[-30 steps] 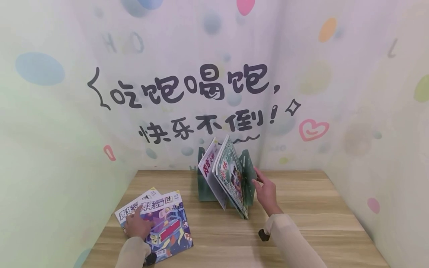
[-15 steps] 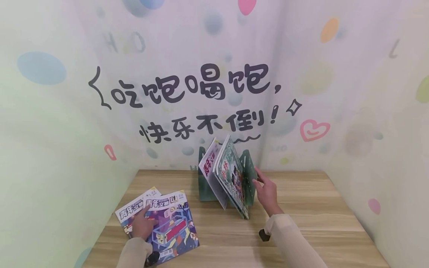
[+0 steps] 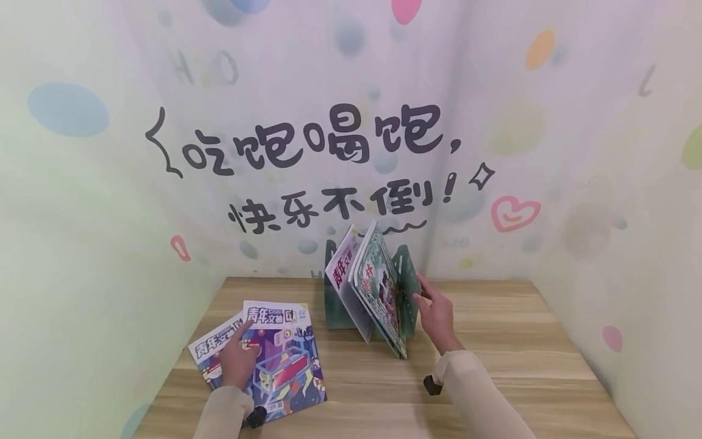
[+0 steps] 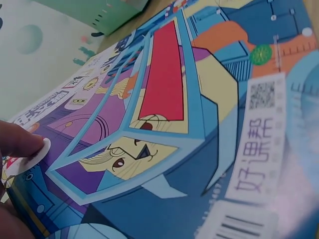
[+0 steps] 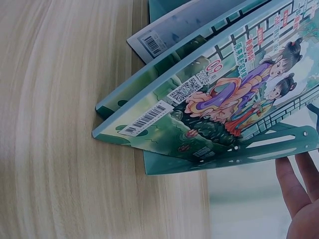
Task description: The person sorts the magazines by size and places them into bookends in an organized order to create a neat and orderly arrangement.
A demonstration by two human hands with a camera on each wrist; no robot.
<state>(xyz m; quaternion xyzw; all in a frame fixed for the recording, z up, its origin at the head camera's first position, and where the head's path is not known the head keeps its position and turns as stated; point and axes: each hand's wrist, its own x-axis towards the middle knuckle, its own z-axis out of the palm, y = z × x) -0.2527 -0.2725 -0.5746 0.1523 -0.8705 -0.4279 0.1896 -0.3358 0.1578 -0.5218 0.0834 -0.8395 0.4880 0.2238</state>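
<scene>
At the front left, my left hand (image 3: 239,360) grips the left edge of a purple and blue magazine (image 3: 287,366). In the left wrist view its thumb (image 4: 22,142) lies on the cover, and the other fingers are mostly hidden. Partly under that magazine lies a second one (image 3: 211,344) with a similar title. Fingertips of my right hand (image 3: 437,318) touch the outer side of the green bookend's right panel (image 3: 407,289). Between the bookend's panels lean a white magazine (image 3: 345,274) and green-covered magazines (image 5: 239,99), tilted to the left at the top.
Behind the wood-grain table (image 3: 493,378) stands a pale wall (image 3: 351,73) with dark lettering and coloured spots. The bookend's left panel (image 3: 333,305) stands close to that wall. Black wrist bands (image 3: 432,385) show at both sleeves.
The purple and blue magazine has slid right and turned straighter, its top edge now higher, with my left hand moving along. My right hand and the bookend stay in place.
</scene>
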